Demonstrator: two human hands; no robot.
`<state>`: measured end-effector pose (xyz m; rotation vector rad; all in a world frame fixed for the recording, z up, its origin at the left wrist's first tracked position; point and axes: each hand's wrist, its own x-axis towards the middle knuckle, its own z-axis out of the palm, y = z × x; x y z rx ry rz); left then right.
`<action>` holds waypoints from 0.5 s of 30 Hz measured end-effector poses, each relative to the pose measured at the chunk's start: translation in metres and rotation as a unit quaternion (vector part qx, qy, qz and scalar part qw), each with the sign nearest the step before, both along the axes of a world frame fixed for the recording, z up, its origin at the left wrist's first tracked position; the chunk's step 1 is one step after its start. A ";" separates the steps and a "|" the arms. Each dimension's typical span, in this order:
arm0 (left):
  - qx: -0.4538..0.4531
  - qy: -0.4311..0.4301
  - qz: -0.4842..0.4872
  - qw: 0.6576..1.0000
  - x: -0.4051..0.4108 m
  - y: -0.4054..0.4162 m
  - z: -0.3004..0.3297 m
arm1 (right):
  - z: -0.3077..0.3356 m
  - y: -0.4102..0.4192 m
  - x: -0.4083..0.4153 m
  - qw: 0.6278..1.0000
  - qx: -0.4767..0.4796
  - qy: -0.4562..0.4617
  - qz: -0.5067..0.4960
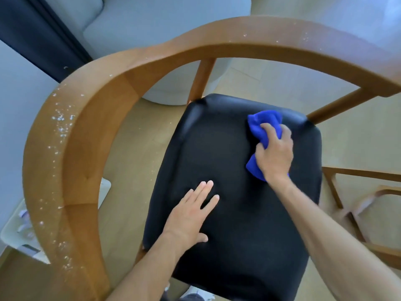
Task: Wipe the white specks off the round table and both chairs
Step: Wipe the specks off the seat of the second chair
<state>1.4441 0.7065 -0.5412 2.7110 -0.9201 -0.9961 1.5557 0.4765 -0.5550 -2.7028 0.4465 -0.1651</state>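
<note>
We press our right hand (274,152) on the black seat (227,170) of the chair (71,135) — its fingers curl around a blue cloth (263,124). Our left hand (193,213) lies flat, fingers straight, on the seat. White specks (61,122) cover the wooden armrest.

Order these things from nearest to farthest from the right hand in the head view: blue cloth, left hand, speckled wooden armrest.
1. Blue cloth: held in the right hand, on the black seat.
2. Left hand: flat on the seat, lower left.
3. Speckled wooden armrest: far left edge of the chair.
</note>
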 end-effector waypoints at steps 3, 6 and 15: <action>-0.039 0.048 0.033 0.998 0.015 0.006 0.012 | -0.002 0.045 -0.093 0.990 0.021 0.007 0.143; -0.074 0.093 0.075 0.990 0.027 0.012 0.028 | 0.003 0.053 -0.164 0.966 0.028 0.055 0.250; -0.011 0.179 0.196 0.964 -0.001 0.006 0.080 | 0.067 0.003 -0.212 0.908 0.087 0.269 0.310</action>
